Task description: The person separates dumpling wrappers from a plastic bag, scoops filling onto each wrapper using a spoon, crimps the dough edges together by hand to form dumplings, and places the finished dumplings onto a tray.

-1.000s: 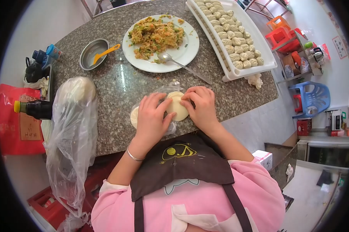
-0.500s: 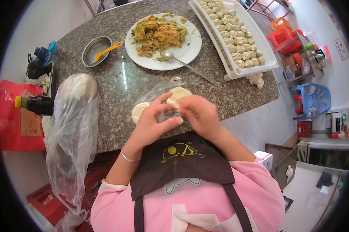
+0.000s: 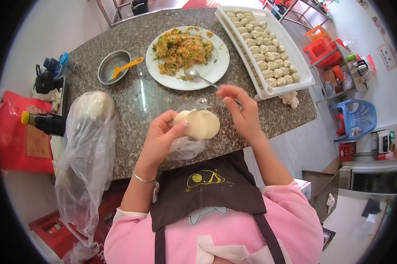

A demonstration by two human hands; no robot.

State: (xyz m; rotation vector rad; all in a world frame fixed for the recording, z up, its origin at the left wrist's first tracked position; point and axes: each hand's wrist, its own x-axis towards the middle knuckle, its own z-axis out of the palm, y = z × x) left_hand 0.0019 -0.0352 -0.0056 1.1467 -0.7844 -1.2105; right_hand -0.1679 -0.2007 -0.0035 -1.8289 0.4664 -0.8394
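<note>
Pale round dough wrappers [image 3: 206, 125], apparently two overlapping, are pinched between the thumb and fingers of my left hand [image 3: 162, 134] above a crumpled clear plastic bag [image 3: 185, 149]. My right hand [image 3: 242, 112] is at the handle of a metal spoon [image 3: 203, 79], thumb and fingers apart on either side of it. Whether the fingers touch the handle I cannot tell. The spoon's bowl rests on a white plate [image 3: 163, 81] with a heap of chopped orange and green filling [image 3: 183, 50].
A white tray [image 3: 302, 83] of pleated dumplings [image 3: 269, 57] stands at the back right. To the left are a metal bowl [image 3: 105, 72] with a yellow-orange spoon [image 3: 128, 66], a plastic bag of dough [image 3: 93, 105] and a dark bottle [image 3: 49, 123]. The granite table's edge [image 3: 291, 127] runs along the right.
My hands have parted. The left now holds the wrappers up; the right has moved right and forward to the spoon handle. The small piece of dough pinched between both hands is no longer distinguishable.
</note>
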